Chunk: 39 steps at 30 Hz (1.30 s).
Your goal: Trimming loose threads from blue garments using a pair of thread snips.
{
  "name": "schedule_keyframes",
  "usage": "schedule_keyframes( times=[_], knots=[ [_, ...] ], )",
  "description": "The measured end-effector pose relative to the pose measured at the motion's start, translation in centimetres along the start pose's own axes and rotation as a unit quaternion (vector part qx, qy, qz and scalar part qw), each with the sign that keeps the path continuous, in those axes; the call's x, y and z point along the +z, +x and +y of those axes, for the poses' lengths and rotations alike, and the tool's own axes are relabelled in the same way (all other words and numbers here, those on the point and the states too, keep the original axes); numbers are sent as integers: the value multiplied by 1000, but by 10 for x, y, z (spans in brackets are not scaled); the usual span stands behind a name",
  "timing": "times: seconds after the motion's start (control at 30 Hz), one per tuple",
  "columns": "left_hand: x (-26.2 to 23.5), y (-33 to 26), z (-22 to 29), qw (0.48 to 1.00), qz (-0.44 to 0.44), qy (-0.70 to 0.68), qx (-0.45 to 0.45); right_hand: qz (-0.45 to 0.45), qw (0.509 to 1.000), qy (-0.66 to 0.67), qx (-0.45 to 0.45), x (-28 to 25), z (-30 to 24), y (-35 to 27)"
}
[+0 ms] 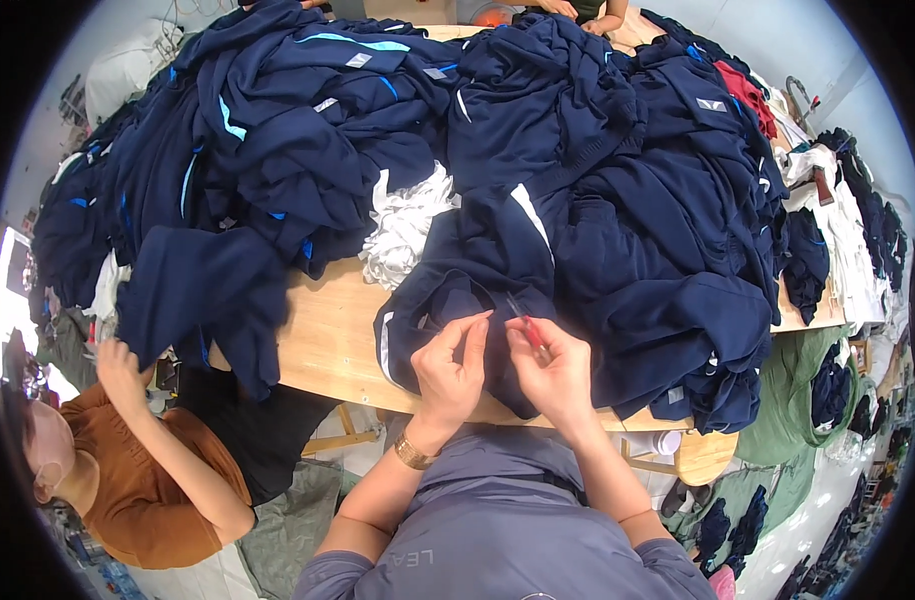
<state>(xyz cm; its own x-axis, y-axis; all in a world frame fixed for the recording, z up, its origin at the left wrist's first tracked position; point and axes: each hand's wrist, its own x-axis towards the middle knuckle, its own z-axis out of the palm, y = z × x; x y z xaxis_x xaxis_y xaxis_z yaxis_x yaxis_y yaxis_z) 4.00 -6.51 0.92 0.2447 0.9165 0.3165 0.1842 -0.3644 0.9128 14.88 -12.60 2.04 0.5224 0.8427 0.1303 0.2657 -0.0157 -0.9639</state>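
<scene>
Both my hands are just above a navy garment (478,255) with a white stripe, spread at the table's near edge. My right hand (556,372) is closed around small red-handled thread snips (534,335), their metal tips pointing away from me. Close beside it, my left hand (450,367) pinches thumb and fingers together over the cloth. Whatever lies between those fingertips is too small to make out. A heap of navy garments (668,220) lies to the right, and a tangled white bundle (410,225) sits just beyond my left hand.
The wooden table (328,335) carries another large navy pile (268,120) at left. A co-worker in a brown top (168,480) handles a garment there. Other people's hands show at the far edge. Near my right are a wooden stool (708,458) and green sack (798,385).
</scene>
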Motion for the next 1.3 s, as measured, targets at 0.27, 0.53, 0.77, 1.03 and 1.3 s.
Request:
schedule_keyframes(
  times=[0.27,0.53,0.77,1.03,1.3],
  knots=[
    [8,-7,-4,988,5,75,136,34,981,-132,-138,7,9,2],
    [2,-2,-7,996,-11,-50,-70,-8,982,161,98,6,17,4],
    [-6,8,-16,984,-40,-139,-107,-139,905,386,117,-10,21,2],
    [-18,19,-16,974,-86,-171,-125,-124,971,-109,-173,-38,30,18],
    [-20,21,-10,978,-112,-141,-109,-112,897,-271,-330,-37,17,22]
  ],
)
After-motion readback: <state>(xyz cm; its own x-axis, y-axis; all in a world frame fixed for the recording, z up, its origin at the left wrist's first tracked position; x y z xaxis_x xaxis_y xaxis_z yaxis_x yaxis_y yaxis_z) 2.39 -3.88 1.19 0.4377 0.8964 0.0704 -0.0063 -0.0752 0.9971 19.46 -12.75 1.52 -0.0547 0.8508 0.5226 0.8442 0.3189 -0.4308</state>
